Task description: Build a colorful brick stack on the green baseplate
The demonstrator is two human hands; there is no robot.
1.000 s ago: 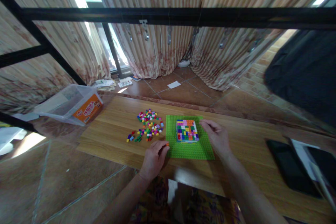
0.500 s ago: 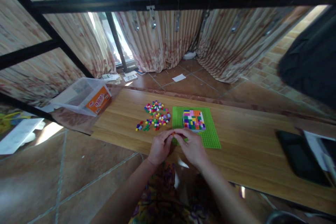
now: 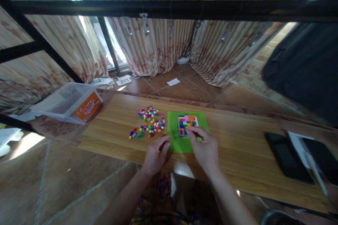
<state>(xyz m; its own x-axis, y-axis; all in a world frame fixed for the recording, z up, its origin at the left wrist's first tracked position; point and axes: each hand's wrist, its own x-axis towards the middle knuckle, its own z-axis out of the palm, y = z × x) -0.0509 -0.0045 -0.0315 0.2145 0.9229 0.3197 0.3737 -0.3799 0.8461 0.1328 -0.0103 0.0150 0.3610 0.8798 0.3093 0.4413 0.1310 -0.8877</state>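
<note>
A block of multicoloured toy bricks [image 3: 181, 125] stands on the green baseplate [image 3: 174, 147]. My right hand [image 3: 205, 147] reaches over its front right part, thumb and forefinger pinched at the top with a small toy brick, mostly hidden by the fingertips. To the left, by the baseplate's front left edge, my left hand [image 3: 155, 155] hovers with its fingers curled and the tips together. Whatever those fingertips may hold is too small to make out. Loose toy bricks [image 3: 153, 124] of many colours lie in a scattered pile left of the baseplate.
All of this rests on a long wooden table [image 3: 235, 137]. A clear plastic bin [image 3: 66, 103] with an orange label sits off its left end. At the right lie a black tablet [image 3: 287, 156], white paper and a dark phone-like object [image 3: 320, 158]. A black bar [image 3: 169, 10] crosses above.
My hands, earlier together around a small orange brick at the baseplate's left front, have separated. The right has moved right onto the brick block. The left stays low at the left. The view has shifted slightly.
</note>
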